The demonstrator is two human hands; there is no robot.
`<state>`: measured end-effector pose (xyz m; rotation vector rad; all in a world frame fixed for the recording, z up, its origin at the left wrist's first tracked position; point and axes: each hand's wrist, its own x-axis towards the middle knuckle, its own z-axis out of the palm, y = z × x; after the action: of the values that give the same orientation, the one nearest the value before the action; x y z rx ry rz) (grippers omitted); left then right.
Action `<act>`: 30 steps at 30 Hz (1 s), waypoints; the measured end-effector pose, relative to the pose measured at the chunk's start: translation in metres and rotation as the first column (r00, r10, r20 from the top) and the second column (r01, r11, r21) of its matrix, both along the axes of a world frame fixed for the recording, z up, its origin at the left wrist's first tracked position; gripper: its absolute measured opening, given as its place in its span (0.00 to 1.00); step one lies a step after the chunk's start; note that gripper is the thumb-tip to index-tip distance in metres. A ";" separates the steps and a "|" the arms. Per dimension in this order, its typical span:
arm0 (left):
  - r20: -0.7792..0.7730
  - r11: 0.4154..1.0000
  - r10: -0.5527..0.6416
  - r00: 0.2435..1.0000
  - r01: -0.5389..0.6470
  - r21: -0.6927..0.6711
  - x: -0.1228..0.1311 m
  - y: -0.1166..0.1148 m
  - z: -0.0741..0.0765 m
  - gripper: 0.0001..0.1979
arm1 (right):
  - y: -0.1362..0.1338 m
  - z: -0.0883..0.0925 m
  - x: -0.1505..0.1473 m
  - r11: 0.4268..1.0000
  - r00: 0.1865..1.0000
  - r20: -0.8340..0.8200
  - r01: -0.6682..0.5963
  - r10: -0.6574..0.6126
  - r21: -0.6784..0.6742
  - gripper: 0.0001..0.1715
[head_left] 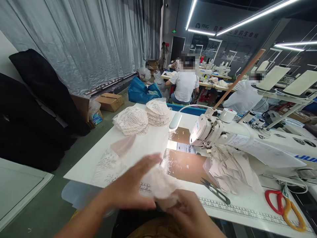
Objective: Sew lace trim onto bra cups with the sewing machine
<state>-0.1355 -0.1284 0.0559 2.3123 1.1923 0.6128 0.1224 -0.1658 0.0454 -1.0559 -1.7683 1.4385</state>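
Note:
My right hand (pixel 187 210) pinches a small pale fabric piece (pixel 160 185) at the front edge of the table; the cloth is smeared by motion. Around the left side of that piece, my left hand (pixel 131 181) is open, thumb and fingers spread wide. Whether its fingertips touch the cloth I cannot tell. A flat lace piece (pixel 109 167) lies left of my left hand, with a plain pinkish piece (pixel 123 145) beside it. Behind them stand two stacks of lace pieces, a left stack (pixel 131 120) and a right stack (pixel 158 112).
A white sewing machine (pixel 210 129) stands on the right, its lamp (pixel 175 121) lit. Pale cut pieces (pixel 230 168) are heaped beneath its arm. Thread snips (pixel 215 191) and red-and-orange-handled scissors (pixel 284 206) lie near the printed ruler (pixel 237 211). Two people in white sit farther back.

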 end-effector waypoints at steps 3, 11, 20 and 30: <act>0.226 0.925 -0.174 0.958 0.238 -0.296 0.040 -0.009 0.005 0.34 | 0.013 0.003 -0.011 0.985 0.999 0.032 -0.008 0.003 0.170 0.02; 0.304 0.912 0.228 0.925 -0.094 -0.399 0.039 0.000 -0.014 0.14 | 0.016 0.033 0.029 0.640 0.885 -0.195 0.444 -0.423 0.627 0.09; 0.395 0.714 -0.016 0.919 0.287 -0.639 0.047 -0.005 -0.008 0.32 | 0.028 -0.025 0.018 0.884 0.941 -0.337 -0.153 -0.006 -0.443 0.14; 0.647 0.371 0.143 0.749 0.565 -0.737 0.064 0.040 -0.023 0.32 | 0.036 -0.010 0.028 0.861 0.904 -0.427 -0.240 0.029 -0.450 0.17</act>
<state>-0.0718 -0.0885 0.0325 1.0744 0.5544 0.3766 0.1500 -0.1299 0.0350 -0.7863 -1.2177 2.1022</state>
